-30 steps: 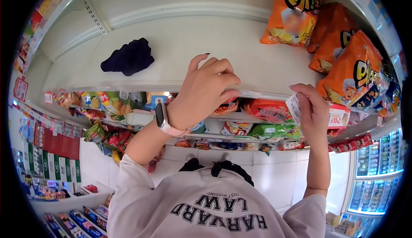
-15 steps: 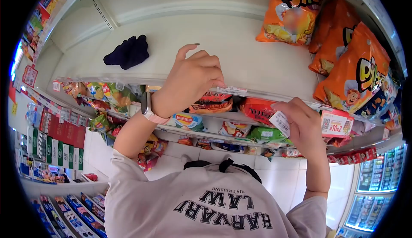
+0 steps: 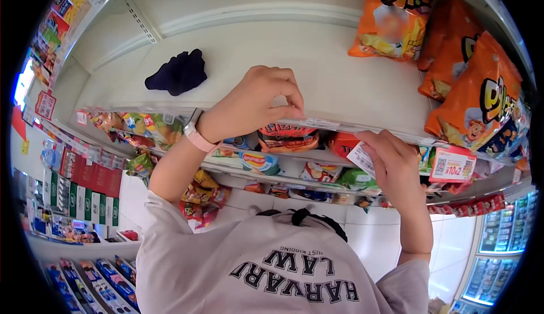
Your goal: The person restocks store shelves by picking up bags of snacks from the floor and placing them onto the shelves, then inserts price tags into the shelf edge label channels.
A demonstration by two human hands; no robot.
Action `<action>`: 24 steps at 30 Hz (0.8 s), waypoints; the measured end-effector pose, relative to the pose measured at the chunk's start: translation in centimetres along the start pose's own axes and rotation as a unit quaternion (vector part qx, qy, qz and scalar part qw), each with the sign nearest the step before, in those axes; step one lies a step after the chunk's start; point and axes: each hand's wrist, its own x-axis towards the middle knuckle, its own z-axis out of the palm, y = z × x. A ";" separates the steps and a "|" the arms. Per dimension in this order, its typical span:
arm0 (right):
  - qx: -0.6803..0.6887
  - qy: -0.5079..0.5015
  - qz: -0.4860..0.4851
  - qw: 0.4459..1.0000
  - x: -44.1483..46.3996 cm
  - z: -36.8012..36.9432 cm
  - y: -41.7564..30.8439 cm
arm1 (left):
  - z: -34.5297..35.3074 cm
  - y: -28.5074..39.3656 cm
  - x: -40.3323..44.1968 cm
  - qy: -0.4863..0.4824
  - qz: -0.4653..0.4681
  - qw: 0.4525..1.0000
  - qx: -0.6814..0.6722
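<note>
My left hand [image 3: 262, 97], with a watch on its wrist, is at the shelf's front edge, thumb and forefinger pinched together. Its fingertips meet the edge beside a white label [image 3: 322, 123] in the clear strip; what they pinch is too small to tell. My right hand [image 3: 391, 164] holds a white paper tag [image 3: 361, 159] between thumb and fingers, just below the same edge. Behind my left hand, a dark crumpled cloth [image 3: 177, 72] lies on the white shelf [image 3: 238, 47].
Orange snack bags [image 3: 391, 19] stand at the shelf's right end. A red and white price card [image 3: 453, 165] hangs at the front edge, right of my right hand. Lower shelves hold packaged snacks [image 3: 289, 138]. Lit coolers [image 3: 504, 229] are at the far right.
My left hand's raised finger has curled in, and its fingertips have come down to the edge label. My right hand has moved slightly left and down with the tag. The view has shifted.
</note>
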 end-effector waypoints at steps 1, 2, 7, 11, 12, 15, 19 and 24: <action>-0.004 0.001 -0.005 1.000 -0.1 -0.1 0.0 | -0.1 0.0 0.2 -0.010 0.005 1.000 0.010; -0.009 0.001 -0.010 1.000 -0.2 -0.2 0.1 | -0.2 0.1 0.3 -0.019 0.011 1.000 0.020; -0.050 0.005 -0.042 0.998 -1.2 -0.9 0.9 | 0.0 0.3 1.2 -0.035 0.008 0.999 0.012; -0.071 0.008 -0.051 0.996 -1.9 -1.4 1.1 | 0.0 0.0 1.5 -0.044 0.028 0.998 0.019; -0.074 0.007 -0.050 0.996 -2.0 -1.5 1.1 | 0.0 -0.1 1.6 -0.054 0.019 0.998 -0.002; -0.079 0.008 -0.056 0.995 -2.2 -1.6 1.2 | 0.0 -0.4 1.9 -0.084 -0.014 0.995 -0.054; -0.092 0.002 -0.063 0.994 -2.0 -1.9 1.1 | -0.1 -0.7 2.1 -0.122 -0.039 0.990 -0.059; -0.117 -0.001 -0.075 0.990 -1.2 -0.9 1.1 | -0.1 -0.8 1.8 -0.126 -0.026 0.991 -0.044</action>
